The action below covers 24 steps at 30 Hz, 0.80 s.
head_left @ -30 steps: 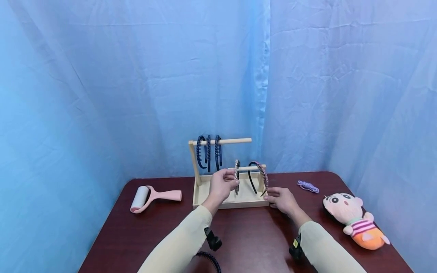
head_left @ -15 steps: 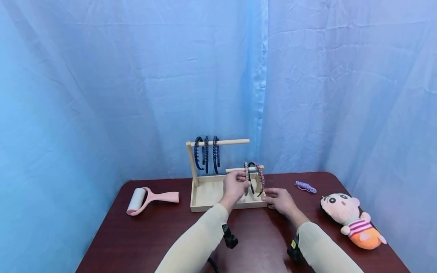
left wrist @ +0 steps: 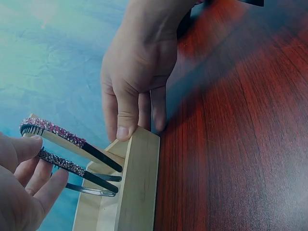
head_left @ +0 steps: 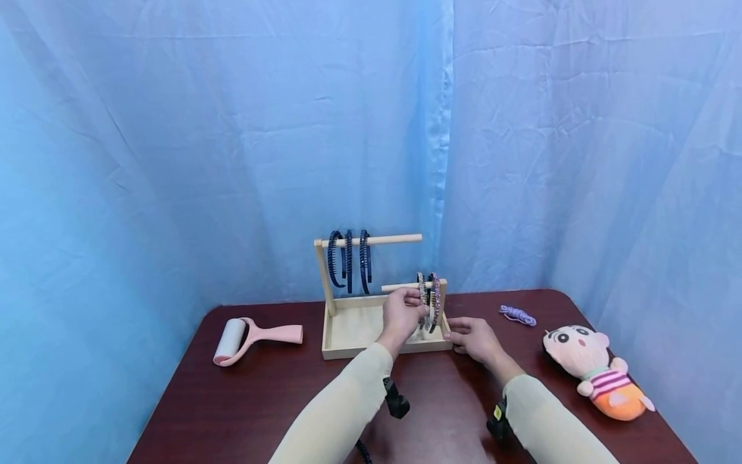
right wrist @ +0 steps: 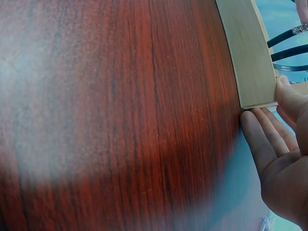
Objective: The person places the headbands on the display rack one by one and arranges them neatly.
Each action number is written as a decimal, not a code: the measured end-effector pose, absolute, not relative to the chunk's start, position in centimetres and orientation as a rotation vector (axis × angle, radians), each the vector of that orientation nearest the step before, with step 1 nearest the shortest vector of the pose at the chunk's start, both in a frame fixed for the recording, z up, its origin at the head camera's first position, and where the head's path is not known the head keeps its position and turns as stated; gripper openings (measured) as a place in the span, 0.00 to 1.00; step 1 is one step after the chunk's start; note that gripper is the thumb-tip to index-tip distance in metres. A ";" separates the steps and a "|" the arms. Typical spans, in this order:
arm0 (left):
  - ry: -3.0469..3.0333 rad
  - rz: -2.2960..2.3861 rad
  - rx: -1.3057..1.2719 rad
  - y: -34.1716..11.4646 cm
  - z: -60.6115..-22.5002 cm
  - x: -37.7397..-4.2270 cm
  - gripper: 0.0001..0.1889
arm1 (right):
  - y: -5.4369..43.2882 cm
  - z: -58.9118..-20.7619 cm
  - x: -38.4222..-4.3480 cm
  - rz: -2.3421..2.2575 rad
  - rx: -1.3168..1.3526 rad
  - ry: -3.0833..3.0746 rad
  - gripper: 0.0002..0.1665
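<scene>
A wooden headband stand (head_left: 377,351) with a tray base and two bars stands on the table. My left hand (head_left: 399,317) pinches a silver glittery headband (left wrist: 65,162) between thumb and fingers; it hangs over the lower bar (head_left: 394,287). Right beside it, near the post, hangs a headband with pink and silver stones (left wrist: 55,131). The headbands' dark ends reach down into the tray. My right hand (head_left: 476,338) grips the stand's right front corner, thumb on top of the rim (right wrist: 278,79) and fingers along the outside.
Several dark blue toothed headbands (head_left: 349,261) hang on the upper bar (head_left: 397,239). A pink-handled lint roller (head_left: 255,336) lies left. At right are a purple cord bundle (head_left: 518,315) and a plush doll (head_left: 599,374). A black headband (head_left: 363,451) shows partly under the left sleeve.
My left hand has slid the silver headband right along the lower bar, up against the pink one, which has turned to sit closer to the post. My right hand stays at the corner.
</scene>
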<state>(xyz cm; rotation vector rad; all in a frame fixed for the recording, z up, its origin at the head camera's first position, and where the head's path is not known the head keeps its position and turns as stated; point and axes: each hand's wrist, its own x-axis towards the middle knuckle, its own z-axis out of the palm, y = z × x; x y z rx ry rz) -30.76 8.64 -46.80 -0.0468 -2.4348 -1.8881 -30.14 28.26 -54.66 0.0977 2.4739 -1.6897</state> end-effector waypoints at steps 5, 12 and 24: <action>-2.463 -1.883 -0.052 8.7 -46.6 -30.8 0.17 | 28.3 -54.5 -30.0 -1.664 0.107 2.486 0.26; -2.443 -1.909 -0.105 8.1 -46.6 -30.6 0.18 | 28.2 -54.5 -30.0 -1.654 0.079 2.508 0.26; -2.445 -1.938 -0.339 4.3 -44.4 -27.3 0.18 | 28.1 -54.3 -29.9 -1.687 0.090 2.472 0.26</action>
